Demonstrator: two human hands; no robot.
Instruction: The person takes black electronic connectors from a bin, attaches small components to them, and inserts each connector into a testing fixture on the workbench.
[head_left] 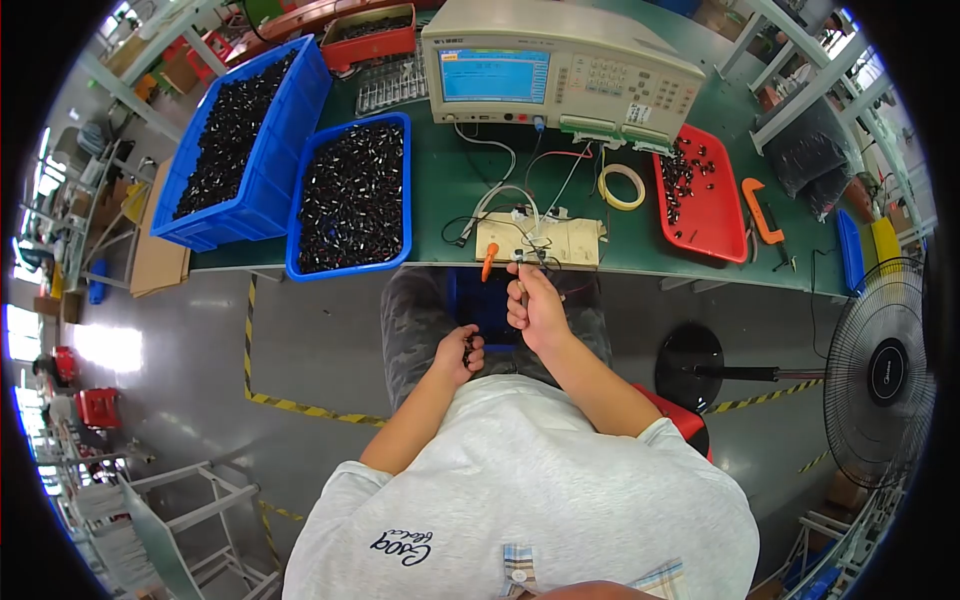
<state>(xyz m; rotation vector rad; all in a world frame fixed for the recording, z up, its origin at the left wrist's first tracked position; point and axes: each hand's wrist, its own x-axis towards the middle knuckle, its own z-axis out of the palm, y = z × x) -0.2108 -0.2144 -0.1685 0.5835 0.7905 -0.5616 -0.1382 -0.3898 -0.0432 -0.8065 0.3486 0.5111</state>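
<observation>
My left hand (461, 352) is curled around several small dark components (468, 350) above my lap. At the table's front edge, my right hand (537, 308) has its fingertips pinched on a small component (519, 262), touching the front of the wired test board (566, 240). An orange-handled tool (489, 262) lies at the board's left front. Wires run from the board up to the beige meter (620, 75) with a lit blue screen.
Left stand a deep blue crate (282, 130) and a blue tray (408, 190), both holding dark components. On the right are a yellow tape roll (622, 187), a red tray (715, 230), an orange clamp tool (762, 212) and a black fan (882, 372).
</observation>
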